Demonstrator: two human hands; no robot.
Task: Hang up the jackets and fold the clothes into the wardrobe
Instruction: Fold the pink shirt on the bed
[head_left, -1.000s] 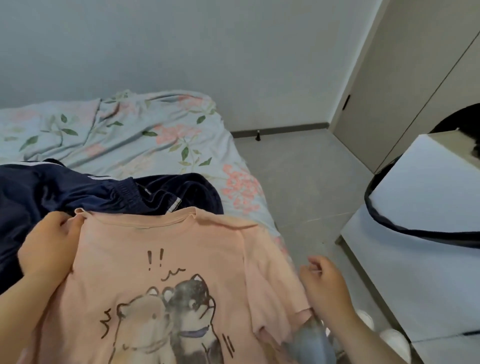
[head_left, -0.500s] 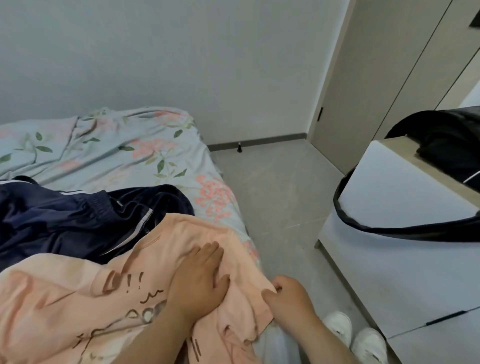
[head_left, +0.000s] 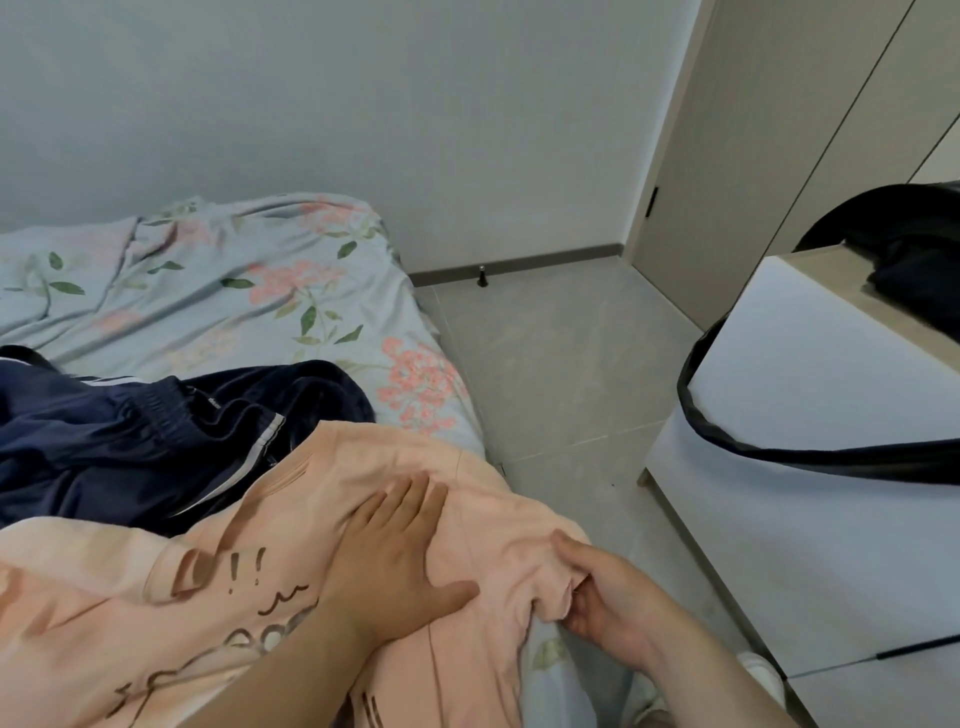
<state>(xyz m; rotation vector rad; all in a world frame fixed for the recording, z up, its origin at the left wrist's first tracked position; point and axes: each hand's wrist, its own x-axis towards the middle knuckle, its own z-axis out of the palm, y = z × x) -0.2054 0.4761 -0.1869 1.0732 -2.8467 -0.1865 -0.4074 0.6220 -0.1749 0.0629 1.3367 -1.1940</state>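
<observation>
Nearest, the right hand (head_left: 613, 597) pinches the bunched sleeve edge of the peach T-shirt (head_left: 332, 467) between thumb and curled fingers, at the bed's edge. Just left of it, the left hand (head_left: 395, 556) presses flat on the shirt, fingers straight and together, thumb spread. The shirt lies on the bed, overlapping navy track clothing (head_left: 130, 447) on the floral sheet (head_left: 234, 291). Beige doors (head_left: 779, 130) stand beyond.

T-shirt (head_left: 322, 467) on bed (head_left: 234, 301), jacket (head_left: 130, 441) just behind it, cabinet (head_left: 810, 389) well apart to the right
</observation>
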